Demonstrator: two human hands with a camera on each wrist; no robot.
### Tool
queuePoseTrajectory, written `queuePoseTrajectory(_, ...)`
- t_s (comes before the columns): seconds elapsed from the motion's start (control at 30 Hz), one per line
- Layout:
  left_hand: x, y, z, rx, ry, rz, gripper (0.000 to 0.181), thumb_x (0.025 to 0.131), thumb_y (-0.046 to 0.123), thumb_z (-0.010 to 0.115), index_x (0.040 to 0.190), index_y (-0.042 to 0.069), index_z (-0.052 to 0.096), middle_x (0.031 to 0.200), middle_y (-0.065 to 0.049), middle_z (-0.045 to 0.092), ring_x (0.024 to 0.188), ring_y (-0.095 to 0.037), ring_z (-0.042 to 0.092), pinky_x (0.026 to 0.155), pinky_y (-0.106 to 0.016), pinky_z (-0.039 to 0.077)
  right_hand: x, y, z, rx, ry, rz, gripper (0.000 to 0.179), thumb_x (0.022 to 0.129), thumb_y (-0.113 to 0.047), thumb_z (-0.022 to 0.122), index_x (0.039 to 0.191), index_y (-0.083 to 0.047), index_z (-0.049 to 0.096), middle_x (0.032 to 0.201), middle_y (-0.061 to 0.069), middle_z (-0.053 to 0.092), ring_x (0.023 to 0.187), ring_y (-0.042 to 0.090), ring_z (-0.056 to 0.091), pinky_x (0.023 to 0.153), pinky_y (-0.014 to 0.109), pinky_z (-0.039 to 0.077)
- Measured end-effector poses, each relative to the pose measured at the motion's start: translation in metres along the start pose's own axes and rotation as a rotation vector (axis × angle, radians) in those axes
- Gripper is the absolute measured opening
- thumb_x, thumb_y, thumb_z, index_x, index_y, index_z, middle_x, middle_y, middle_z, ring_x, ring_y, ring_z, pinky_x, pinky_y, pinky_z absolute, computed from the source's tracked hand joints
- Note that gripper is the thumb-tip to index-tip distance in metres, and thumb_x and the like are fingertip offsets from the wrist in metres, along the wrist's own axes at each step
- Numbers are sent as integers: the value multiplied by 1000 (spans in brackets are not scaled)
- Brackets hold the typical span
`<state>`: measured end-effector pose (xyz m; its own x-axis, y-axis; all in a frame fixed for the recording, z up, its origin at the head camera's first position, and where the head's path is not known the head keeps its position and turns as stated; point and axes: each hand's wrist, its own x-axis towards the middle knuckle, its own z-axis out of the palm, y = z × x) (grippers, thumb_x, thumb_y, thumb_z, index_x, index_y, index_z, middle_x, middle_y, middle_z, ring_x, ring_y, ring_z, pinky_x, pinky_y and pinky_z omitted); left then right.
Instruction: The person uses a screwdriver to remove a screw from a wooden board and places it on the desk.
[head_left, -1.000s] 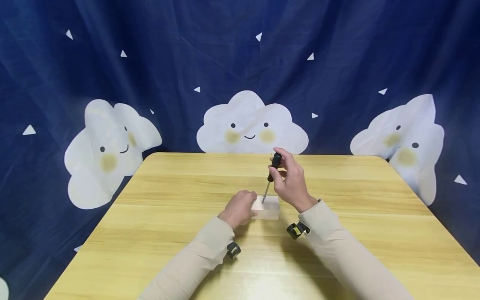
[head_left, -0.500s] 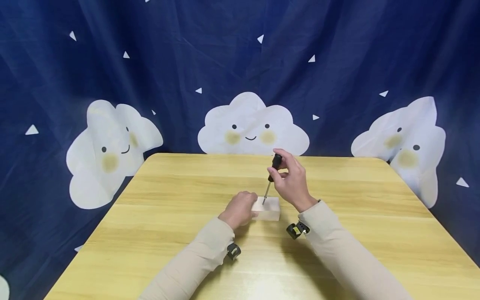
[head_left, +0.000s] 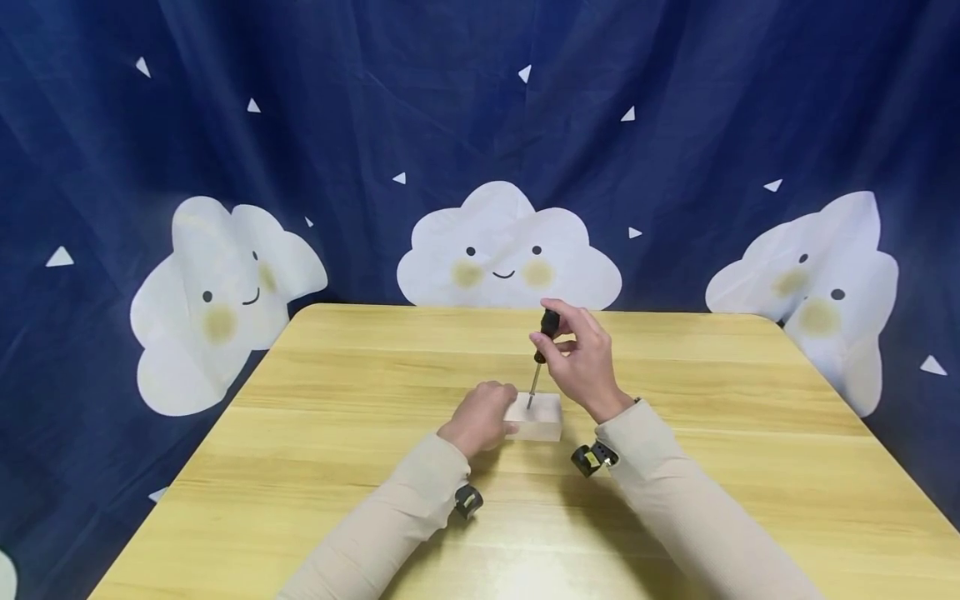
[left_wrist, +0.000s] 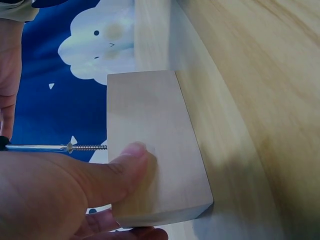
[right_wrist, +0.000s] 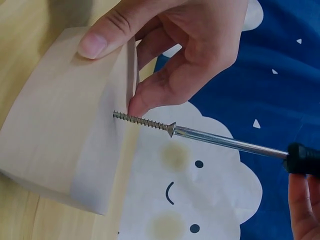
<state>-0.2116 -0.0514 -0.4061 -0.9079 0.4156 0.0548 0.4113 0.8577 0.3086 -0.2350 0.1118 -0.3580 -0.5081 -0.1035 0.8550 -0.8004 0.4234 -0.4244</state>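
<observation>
A pale wooden block point(head_left: 546, 407) lies on the table, and my left hand point(head_left: 482, 417) grips its left end. In the left wrist view the thumb presses the block's point(left_wrist: 150, 110) front face while the fingers curl behind it. My right hand point(head_left: 585, 358) pinches the black handle of a screwdriver point(head_left: 550, 323), which leans slightly over the block. Between the screwdriver's metal shaft point(right_wrist: 235, 144) and the block stands a long threaded screw point(right_wrist: 142, 121). Its head meets the driver tip and its point is at the block's top face, with most of the thread showing.
The wood-grain table point(head_left: 337, 400) spreads around both hands. Behind it hangs a dark blue curtain point(head_left: 450, 100) printed with white clouds and small triangles. A black strap device point(head_left: 468, 502) sits on the left wrist and another point(head_left: 592, 458) on the right.
The screwdriver has come slightly more upright, its handle shifting a little left as the right fingers move on it. The left hand keeps its grip on the block, which stays in place.
</observation>
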Motion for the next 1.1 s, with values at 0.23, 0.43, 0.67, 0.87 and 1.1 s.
queuePoseTrajectory(0.23,1,-1,2,-3,2,0,43,79,21,81,114,3,66,101,-10,67,94,-24,63,84,-33,53,0,-2,0,61,-52,-17,50,86,11,64,132,1,50,96,22,65,80,32,69,61,32,59)
queuePoseTrajectory(0.43,0,-1,1,-4,7,10,38,78,21,81,108,3,67,94,-8,66,89,-23,62,81,-32,53,-3,-1,2,20,-17,-26,53,79,3,76,128,-3,55,92,19,59,76,28,65,55,36,59)
queuePoseTrajectory(0.67,-1,-2,0,5,31,38,31,77,19,82,99,4,66,87,-6,64,84,-22,61,76,-32,53,-2,-5,4,-68,60,-15,54,73,-1,84,121,-4,59,86,15,54,70,24,61,50,27,56)
queuePoseTrajectory(0.87,-1,-1,0,0,25,24,34,77,20,81,104,4,67,91,-7,65,86,-23,62,79,-32,53,-1,-8,1,-31,23,-13,50,80,10,72,126,2,55,93,19,61,74,31,67,57,32,59)
queuePoseTrajectory(1.1,-2,1,0,1,25,19,34,77,20,81,103,4,67,90,-7,65,86,-23,62,79,-32,53,-2,-6,-2,-30,18,-8,50,79,6,75,125,1,56,97,20,59,75,30,66,57,35,59)
